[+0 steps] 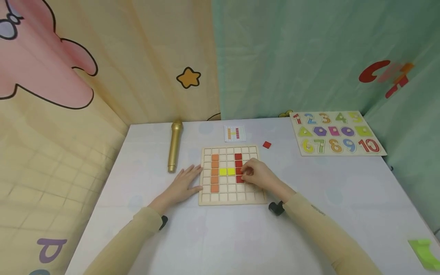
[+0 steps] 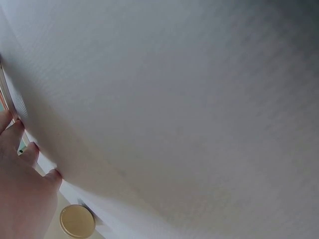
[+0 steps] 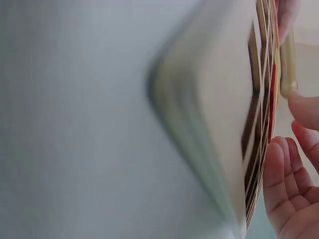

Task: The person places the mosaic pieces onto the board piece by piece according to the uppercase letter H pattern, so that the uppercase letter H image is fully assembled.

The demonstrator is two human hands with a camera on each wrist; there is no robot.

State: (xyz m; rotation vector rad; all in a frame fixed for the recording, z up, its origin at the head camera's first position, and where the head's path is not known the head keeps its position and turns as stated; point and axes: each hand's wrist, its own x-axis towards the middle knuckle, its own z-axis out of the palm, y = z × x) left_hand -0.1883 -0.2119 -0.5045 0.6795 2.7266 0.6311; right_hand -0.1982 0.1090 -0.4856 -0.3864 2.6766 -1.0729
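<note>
A wooden grid board (image 1: 223, 198) lies on the table, holding a column of orange tiles (image 1: 214, 172), two yellow tiles (image 1: 223, 172) and a column of red tiles (image 1: 238, 157). The left hand (image 1: 183, 185) rests palm down, its fingers straight and touching the board's left edge. Over the lower red tiles is the right hand (image 1: 258, 173), fingers bent and fingertips at the board. In the right wrist view its thumb (image 3: 305, 110) and fingers (image 3: 277, 164) stand apart, with no tile visible between them. One loose red tile (image 1: 267, 144) lies beyond the board's upper right corner.
A small card (image 1: 235, 133) printed with an orange, yellow and red pattern lies behind the board. To the left is a gold microphone-shaped object (image 1: 174, 147). A number and shape puzzle (image 1: 338, 133) sits at the back right, and a green object (image 1: 425, 254) at the right edge.
</note>
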